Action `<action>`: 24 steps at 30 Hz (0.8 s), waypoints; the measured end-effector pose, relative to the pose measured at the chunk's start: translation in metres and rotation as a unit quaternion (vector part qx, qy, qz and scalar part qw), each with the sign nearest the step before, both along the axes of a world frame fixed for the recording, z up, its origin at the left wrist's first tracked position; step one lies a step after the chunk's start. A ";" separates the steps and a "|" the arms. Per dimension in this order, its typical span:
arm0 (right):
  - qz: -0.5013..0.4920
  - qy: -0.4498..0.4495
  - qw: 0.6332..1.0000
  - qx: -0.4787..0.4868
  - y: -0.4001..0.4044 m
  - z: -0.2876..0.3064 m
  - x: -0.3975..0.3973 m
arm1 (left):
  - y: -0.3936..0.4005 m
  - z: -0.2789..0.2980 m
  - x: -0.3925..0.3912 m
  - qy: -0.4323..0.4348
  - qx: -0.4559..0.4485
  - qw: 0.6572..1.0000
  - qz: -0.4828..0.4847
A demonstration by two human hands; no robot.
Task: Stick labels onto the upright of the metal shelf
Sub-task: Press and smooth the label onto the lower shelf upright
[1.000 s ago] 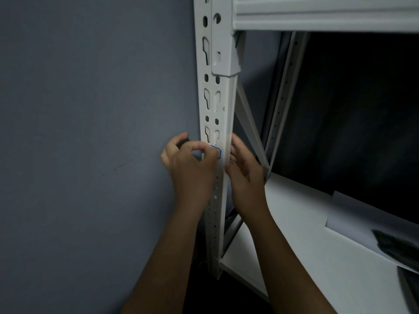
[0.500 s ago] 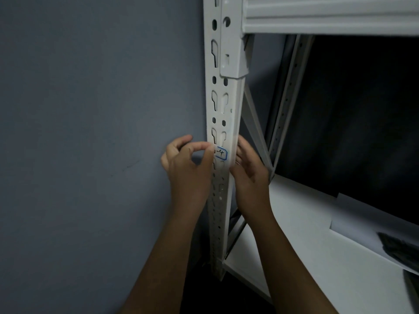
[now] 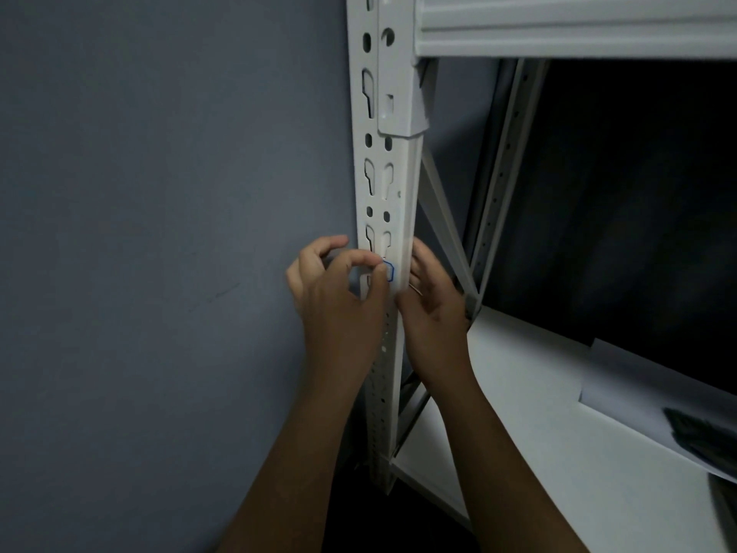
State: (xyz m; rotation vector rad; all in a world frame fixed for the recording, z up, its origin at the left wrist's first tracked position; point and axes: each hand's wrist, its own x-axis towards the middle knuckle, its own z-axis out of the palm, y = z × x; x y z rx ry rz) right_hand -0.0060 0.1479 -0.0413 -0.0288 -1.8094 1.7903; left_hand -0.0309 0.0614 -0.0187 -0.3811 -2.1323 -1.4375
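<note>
pressed a small blue-edged label (image 3: 389, 271) onto the white upright (image 3: 393, 185), middle of the frame. left hand (image 3: 339, 305) curled, fingertip on the label. right hand (image 3: 432, 301) mostly open, resting against the upright's side. probably thin, light, bendy, sticky; best held by its edges.

- Grey-blue wall (image 3: 159, 233) stood left of frame, w/ a faint dark scuff mark (image 3: 223, 291) on it.
- White sheet of paper (image 3: 638, 393) lay at right, its far corner partly lifted.
- Dark blurred object (image 3: 702, 437) rested on the paper; couldn't ID it.
</note>
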 end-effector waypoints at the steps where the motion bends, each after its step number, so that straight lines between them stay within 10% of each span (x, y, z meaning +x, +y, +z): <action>1: 0.002 -0.002 1.000 -0.006 0.000 0.000 0.000 | 0.002 0.000 0.001 0.002 0.000 1.000 -0.006; 24: 0.020 -0.009 1.000 0.019 0.005 -0.002 0.001 | 0.008 -0.016 0.003 0.078 0.055 0.993 0.072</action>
